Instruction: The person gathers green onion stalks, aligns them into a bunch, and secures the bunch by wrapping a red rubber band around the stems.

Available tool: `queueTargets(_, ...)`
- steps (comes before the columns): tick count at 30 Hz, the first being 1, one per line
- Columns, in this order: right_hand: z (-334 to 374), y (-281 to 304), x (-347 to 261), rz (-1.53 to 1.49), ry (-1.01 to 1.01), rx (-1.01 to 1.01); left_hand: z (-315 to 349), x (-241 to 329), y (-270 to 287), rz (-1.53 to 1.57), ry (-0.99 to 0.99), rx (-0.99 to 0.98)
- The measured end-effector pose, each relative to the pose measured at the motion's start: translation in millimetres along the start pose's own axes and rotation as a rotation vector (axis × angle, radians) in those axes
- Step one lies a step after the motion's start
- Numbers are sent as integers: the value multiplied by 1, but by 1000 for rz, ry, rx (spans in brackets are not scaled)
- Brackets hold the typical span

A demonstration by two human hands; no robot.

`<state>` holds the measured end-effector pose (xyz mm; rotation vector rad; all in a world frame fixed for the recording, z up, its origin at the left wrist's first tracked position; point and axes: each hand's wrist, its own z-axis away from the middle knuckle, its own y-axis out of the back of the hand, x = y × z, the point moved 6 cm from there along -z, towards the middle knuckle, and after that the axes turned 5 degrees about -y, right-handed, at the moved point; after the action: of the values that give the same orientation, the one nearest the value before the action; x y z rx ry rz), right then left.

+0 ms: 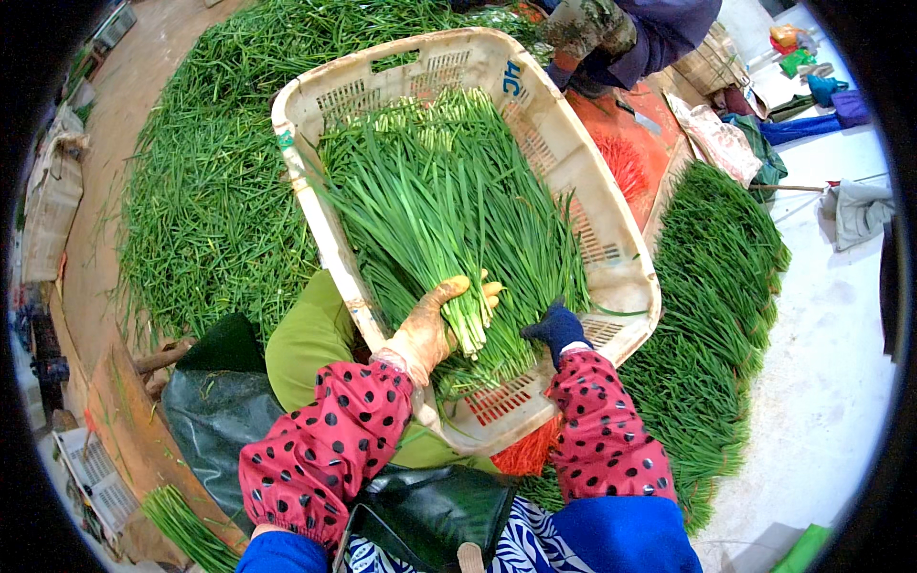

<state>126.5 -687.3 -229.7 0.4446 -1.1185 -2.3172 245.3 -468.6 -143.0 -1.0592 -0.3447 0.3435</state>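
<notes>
My left hand, in a stained, pale orange glove, is closed around the pale stem ends of a bunch of garlic chives. The leaves fan out toward the far left of a cream plastic crate. More chives lie in the crate, beneath and beside this bunch. At the crate's near right end, my right hand, in a dark blue glove, touches the edge of those chives. Its thumb stands apart from the fingers, which are partly hidden, and no bunch shows in it.
A large heap of loose chives spreads left of the crate. Neat rows of chives lie to the right, beside a white sheet. Beyond the crate, another person sits near a knife and red string.
</notes>
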Motion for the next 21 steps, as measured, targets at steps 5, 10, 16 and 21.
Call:
queueTargets(5,-20,17,28,-112,153,-47,-5,-9,2,96,48,-10)
queueTargets(10,12,60,7,-659,-70,-377,-6,-5,13,69,43,-3)
queueTargets(16,-13,54,32,-216,346,64,-10,-23,16,-3,107,72)
queueTargets(21,-5,19,27,-569,93,-327,-11,-31,23,-124,100,202)
